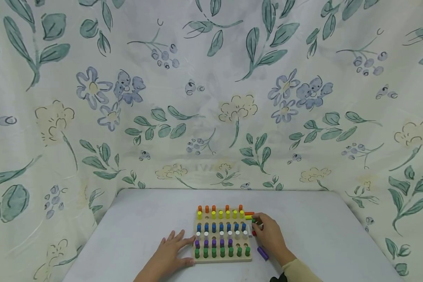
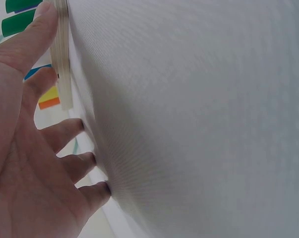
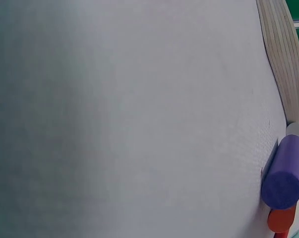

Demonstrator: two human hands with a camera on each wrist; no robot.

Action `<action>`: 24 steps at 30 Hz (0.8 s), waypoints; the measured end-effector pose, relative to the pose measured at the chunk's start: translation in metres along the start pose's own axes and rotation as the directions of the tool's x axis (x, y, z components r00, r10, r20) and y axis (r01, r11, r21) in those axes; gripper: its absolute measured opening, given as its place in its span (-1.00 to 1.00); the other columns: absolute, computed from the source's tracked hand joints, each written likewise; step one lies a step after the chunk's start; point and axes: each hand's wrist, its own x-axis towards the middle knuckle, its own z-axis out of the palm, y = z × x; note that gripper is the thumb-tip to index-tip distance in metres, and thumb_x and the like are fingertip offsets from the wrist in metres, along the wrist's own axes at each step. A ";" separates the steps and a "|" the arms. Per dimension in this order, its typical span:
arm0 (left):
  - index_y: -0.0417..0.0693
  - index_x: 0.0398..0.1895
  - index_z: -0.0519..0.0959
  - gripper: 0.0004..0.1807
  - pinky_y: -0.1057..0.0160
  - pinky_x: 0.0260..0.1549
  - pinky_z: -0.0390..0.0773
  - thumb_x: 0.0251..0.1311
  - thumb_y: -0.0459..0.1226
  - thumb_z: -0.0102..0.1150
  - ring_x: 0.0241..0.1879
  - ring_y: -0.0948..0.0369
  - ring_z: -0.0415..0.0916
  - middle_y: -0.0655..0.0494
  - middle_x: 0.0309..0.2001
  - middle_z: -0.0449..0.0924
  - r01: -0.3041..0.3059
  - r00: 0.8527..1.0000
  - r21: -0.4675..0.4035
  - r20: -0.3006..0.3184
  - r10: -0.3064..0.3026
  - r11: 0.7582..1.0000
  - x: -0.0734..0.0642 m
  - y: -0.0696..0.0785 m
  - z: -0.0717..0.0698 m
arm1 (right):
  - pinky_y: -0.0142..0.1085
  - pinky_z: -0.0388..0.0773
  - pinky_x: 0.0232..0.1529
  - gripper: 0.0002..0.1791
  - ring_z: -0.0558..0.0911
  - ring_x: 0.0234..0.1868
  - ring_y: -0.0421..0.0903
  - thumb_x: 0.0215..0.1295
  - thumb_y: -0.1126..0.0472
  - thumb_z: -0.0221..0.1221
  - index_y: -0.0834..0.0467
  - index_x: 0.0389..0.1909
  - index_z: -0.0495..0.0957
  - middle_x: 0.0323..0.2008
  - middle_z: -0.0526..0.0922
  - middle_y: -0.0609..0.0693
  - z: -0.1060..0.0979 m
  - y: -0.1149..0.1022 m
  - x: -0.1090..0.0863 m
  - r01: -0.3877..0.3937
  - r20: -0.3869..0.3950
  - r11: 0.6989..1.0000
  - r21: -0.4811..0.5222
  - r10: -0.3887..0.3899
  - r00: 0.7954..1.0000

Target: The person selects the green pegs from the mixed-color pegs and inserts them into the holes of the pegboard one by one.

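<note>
A wooden pegboard (image 1: 223,260) carries rows of coloured pegs: orange, yellow, blue, white, purple and green. My left hand (image 1: 169,250) is spread at its left side, thumb and index finger touching the edge, the other fingertips on the table in the left wrist view. Beyond the board's right edge, my right hand (image 1: 272,235) pinches a green peg (image 1: 253,221) between thumb and index finger; fingers partly hide it. Around that hand lie loose pegs: an orange peg (image 1: 249,213), a yellow peg (image 1: 248,217), a red peg (image 1: 254,233) and a purple peg (image 1: 263,253).
A white cloth covers the table (image 1: 144,211). Behind it hangs a curtain (image 1: 211,149) printed with leaves and flowers. Some holes show in the yellow, white and purple rows, and a row of holes lies between yellow and blue.
</note>
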 end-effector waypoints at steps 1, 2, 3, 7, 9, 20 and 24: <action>0.15 0.38 0.52 -0.15 -0.53 0.36 -0.12 -0.03 0.21 0.45 0.49 -0.43 -0.06 -0.32 0.48 0.25 0.000 1.000 -0.002 -0.001 0.000 1.000 0.000 0.000 0.000 | -0.35 0.62 -0.32 -0.72 0.59 -0.28 -0.22 0.32 0.26 0.34 0.15 0.03 0.62 -0.22 0.66 -0.11 0.000 0.000 0.000 0.009 -0.001 1.000 -0.002 -0.009 1.000; 0.15 0.38 0.52 -0.15 -0.53 0.36 -0.13 -0.03 0.21 0.45 0.49 -0.43 -0.06 -0.32 0.48 0.25 0.000 1.000 -0.003 -0.001 0.000 1.000 0.000 -0.001 0.001 | -0.34 0.62 -0.32 -0.72 0.59 -0.28 -0.22 0.32 0.25 0.34 0.15 0.03 0.62 -0.22 0.66 -0.11 0.000 0.000 -0.001 0.013 -0.003 1.000 -0.004 -0.013 1.000; 0.15 0.38 0.52 -0.15 -0.53 0.36 -0.13 -0.03 0.21 0.45 0.49 -0.43 -0.06 -0.32 0.48 0.25 -0.001 1.000 -0.003 -0.002 0.001 1.000 0.001 -0.001 0.001 | -0.33 0.62 -0.31 -0.72 0.59 -0.27 -0.22 0.32 0.25 0.34 0.14 0.02 0.62 -0.22 0.66 -0.11 -0.001 0.000 -0.001 0.018 -0.006 1.000 -0.006 -0.018 1.000; 0.15 0.38 0.52 -0.14 -0.53 0.37 -0.14 -0.04 0.21 0.45 0.49 -0.43 -0.07 -0.32 0.48 0.24 0.004 1.000 -0.009 0.003 -0.003 1.000 0.001 -0.001 0.002 | -0.28 0.64 -0.25 -0.72 0.59 -0.24 -0.20 0.32 0.23 0.35 0.13 0.02 0.63 -0.22 0.64 -0.11 -0.002 -0.002 -0.004 0.022 -0.014 1.000 -0.019 -0.022 1.000; 0.16 0.38 0.52 -0.14 -0.53 0.37 -0.14 -0.04 0.21 0.46 0.49 -0.43 -0.07 -0.31 0.48 0.24 0.005 1.000 -0.008 0.006 -0.004 1.000 0.002 0.000 0.002 | -0.26 0.64 -0.23 -0.72 0.58 -0.22 -0.19 0.31 0.23 0.35 0.12 0.02 0.63 -0.22 0.64 -0.11 -0.002 -0.004 -0.005 0.019 -0.014 1.000 -0.021 -0.019 1.000; 0.15 0.38 0.52 -0.14 -0.52 0.37 -0.14 -0.03 0.21 0.46 0.49 -0.43 -0.07 -0.32 0.48 0.24 0.018 1.000 -0.003 0.015 -0.018 1.000 0.002 0.000 0.001 | -0.24 0.63 -0.19 -0.74 0.57 -0.20 -0.19 0.30 0.19 0.37 0.09 -0.02 0.64 -0.25 0.62 -0.15 -0.001 -0.007 -0.009 0.017 -0.010 0.998 -0.060 -0.018 1.000; 0.14 0.38 0.52 -0.15 -0.53 0.36 -0.14 -0.03 0.20 0.46 0.49 -0.44 -0.06 -0.32 0.48 0.24 0.011 1.000 -0.003 0.010 -0.011 1.000 0.001 0.000 0.001 | -0.22 0.61 -0.18 -0.74 0.57 -0.19 -0.19 0.28 0.18 0.38 0.08 -0.03 0.65 -0.25 0.62 -0.16 -0.001 -0.007 -0.010 0.022 -0.012 0.997 -0.069 -0.023 1.000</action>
